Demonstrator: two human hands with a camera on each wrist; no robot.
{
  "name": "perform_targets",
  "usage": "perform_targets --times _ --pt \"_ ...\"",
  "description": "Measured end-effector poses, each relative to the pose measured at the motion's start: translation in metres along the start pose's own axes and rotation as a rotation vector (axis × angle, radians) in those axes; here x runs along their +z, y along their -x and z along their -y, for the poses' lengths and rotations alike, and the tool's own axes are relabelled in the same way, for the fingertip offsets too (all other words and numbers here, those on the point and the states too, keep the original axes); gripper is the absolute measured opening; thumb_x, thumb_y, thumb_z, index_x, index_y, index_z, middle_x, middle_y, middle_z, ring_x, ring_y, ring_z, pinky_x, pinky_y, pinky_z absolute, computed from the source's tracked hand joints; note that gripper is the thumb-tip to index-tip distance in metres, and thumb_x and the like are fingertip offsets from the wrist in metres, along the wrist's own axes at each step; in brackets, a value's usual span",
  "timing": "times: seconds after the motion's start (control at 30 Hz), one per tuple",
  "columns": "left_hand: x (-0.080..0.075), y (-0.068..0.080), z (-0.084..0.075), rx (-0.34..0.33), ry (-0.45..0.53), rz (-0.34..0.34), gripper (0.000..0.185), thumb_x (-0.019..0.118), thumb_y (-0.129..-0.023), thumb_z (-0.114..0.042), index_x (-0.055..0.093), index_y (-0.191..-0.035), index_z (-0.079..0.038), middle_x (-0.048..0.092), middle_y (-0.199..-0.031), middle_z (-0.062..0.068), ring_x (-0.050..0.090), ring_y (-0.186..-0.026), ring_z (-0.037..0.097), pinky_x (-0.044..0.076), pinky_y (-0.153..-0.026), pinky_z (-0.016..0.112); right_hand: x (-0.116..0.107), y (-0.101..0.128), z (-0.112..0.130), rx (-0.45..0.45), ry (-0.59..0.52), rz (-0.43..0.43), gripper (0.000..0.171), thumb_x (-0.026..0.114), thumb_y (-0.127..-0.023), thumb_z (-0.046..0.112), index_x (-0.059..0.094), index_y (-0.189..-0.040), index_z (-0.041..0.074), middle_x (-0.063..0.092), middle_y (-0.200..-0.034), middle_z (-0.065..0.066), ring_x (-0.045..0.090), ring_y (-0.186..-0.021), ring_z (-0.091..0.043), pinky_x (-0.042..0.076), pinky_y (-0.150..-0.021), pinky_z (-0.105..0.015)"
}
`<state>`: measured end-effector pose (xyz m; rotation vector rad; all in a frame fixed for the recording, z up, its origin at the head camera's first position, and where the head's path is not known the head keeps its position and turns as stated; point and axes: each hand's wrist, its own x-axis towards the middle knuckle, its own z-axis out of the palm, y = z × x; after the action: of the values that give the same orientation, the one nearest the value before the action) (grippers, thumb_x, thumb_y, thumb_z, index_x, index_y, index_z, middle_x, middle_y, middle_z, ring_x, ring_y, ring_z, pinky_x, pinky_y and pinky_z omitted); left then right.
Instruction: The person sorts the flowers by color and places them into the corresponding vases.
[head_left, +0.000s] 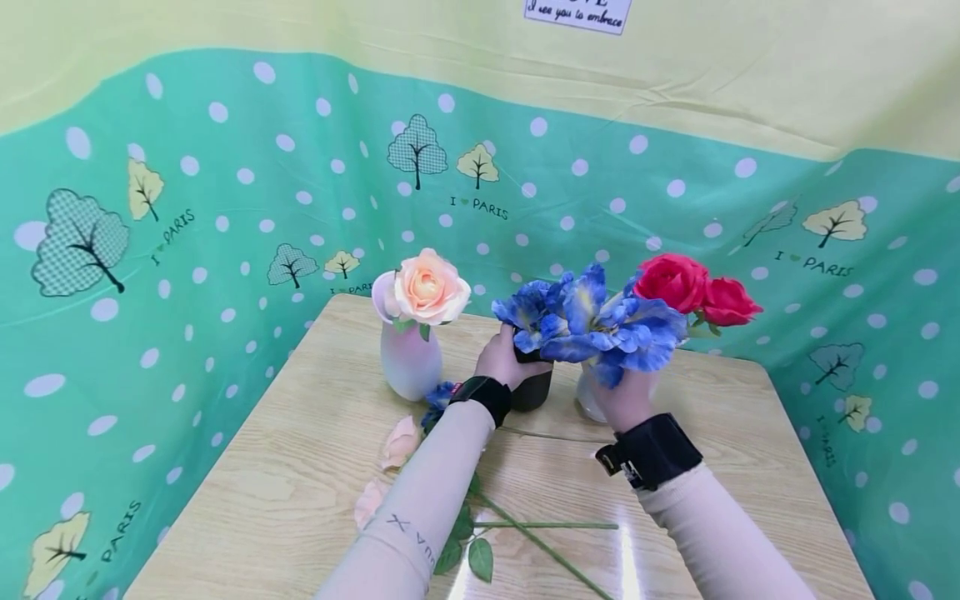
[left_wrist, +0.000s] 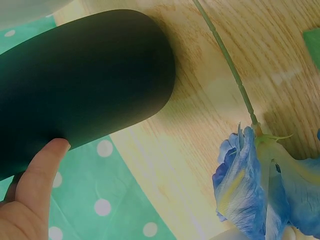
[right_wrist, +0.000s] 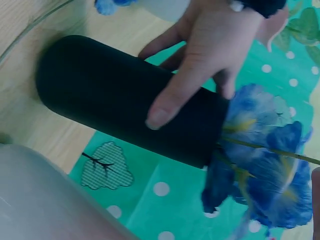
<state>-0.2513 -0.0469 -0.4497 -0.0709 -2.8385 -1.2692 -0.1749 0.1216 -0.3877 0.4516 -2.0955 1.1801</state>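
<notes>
Green polka-dot cloth with tree prints is hanging behind a light wood-grain table (head_left: 300,467). Black vase (head_left: 534,387) is standing mid-table, matte, cylindrical, rounded base. Left hand (head_left: 501,358) is wrapping round its upper side, fingers curling over the body, thumb (left_wrist: 37,180) pressing the near wall: grasping the vase. Blue iris blooms (head_left: 592,321), ruffled fabric petals with yellow streaks, are sitting at the vase mouth. Right hand (head_left: 626,400) is reaching in under the blooms, wrist bent upward; probably pinching an iris stem, but the flowers are hiding its fingers, so cannot tell its grip. White vase (head_left: 408,358), smooth and glossy, is holding a peach rose (head_left: 429,287) to the left. Red roses (head_left: 697,292) are standing behind on the right. Loose green stems (head_left: 540,533) are lying on the table near the forearms.
</notes>
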Motion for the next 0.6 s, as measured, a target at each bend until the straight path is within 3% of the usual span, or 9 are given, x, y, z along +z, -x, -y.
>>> perform_targets --times 0.1,0.23,0.3,0.33,0.47,0.6 --pt "0.000 -0.001 0.001 0.012 0.002 -0.008 0.087 0.084 -0.075 -0.045 0.042 -0.141 -0.007 0.062 -0.130 0.021 0.061 -0.119 0.036 0.050 -0.101 0.045 0.005 0.000 -0.007 -0.001 0.045 -0.003 0.083 0.047 -0.095 0.057 0.045 -0.120 -0.021 0.050 -0.115 -0.043 0.044 -0.113 -0.055 0.032 -0.110 -0.043" --pt "0.000 0.000 0.001 0.027 -0.018 -0.013 0.085 0.085 -0.074 -0.045 0.044 -0.138 -0.007 0.064 -0.124 0.021 0.063 -0.115 0.036 0.051 -0.099 0.044 0.013 0.001 -0.012 0.112 -0.006 0.034 0.069 0.062 -0.091 0.037 0.045 -0.126 -0.020 0.050 -0.124 -0.042 0.043 -0.121 -0.057 0.031 -0.112 -0.055" --pt "0.000 0.000 0.000 0.031 -0.030 -0.013 0.084 0.085 -0.074 -0.045 0.044 -0.138 -0.008 0.065 -0.123 0.021 0.064 -0.114 0.035 0.051 -0.099 0.044 0.017 0.002 -0.015 0.171 -0.051 0.067 0.068 0.063 -0.092 0.033 0.043 -0.130 -0.020 0.049 -0.128 -0.042 0.044 -0.125 -0.055 0.033 -0.113 -0.052" --pt "0.000 0.000 0.000 0.032 -0.032 -0.014 0.084 0.085 -0.075 -0.044 0.044 -0.138 -0.008 0.065 -0.123 0.021 0.064 -0.115 0.035 0.051 -0.099 0.044 0.019 0.003 -0.017 0.200 -0.077 0.086 0.064 0.065 -0.089 0.021 0.041 -0.132 -0.020 0.048 -0.131 -0.041 0.043 -0.127 -0.054 0.033 -0.114 -0.050" --pt "-0.001 0.000 -0.001 0.028 -0.020 -0.013 0.082 0.084 -0.075 -0.044 0.045 -0.138 -0.008 0.064 -0.125 0.021 0.063 -0.116 0.035 0.050 -0.099 0.044 0.025 -0.001 -0.022 0.175 -0.031 0.133 0.065 0.063 -0.085 0.011 0.038 -0.138 -0.016 0.045 -0.138 -0.036 0.039 -0.133 -0.049 0.029 -0.116 -0.051" --pt "-0.001 0.001 0.000 0.028 0.001 -0.020 0.082 0.085 -0.075 -0.043 0.045 -0.137 -0.009 0.064 -0.125 0.020 0.063 -0.115 0.035 0.051 -0.099 0.044 0.032 0.000 -0.025 0.230 -0.057 0.164 0.060 0.064 -0.087 0.007 0.042 -0.137 -0.016 0.049 -0.136 -0.036 0.043 -0.132 -0.047 0.032 -0.114 -0.052"
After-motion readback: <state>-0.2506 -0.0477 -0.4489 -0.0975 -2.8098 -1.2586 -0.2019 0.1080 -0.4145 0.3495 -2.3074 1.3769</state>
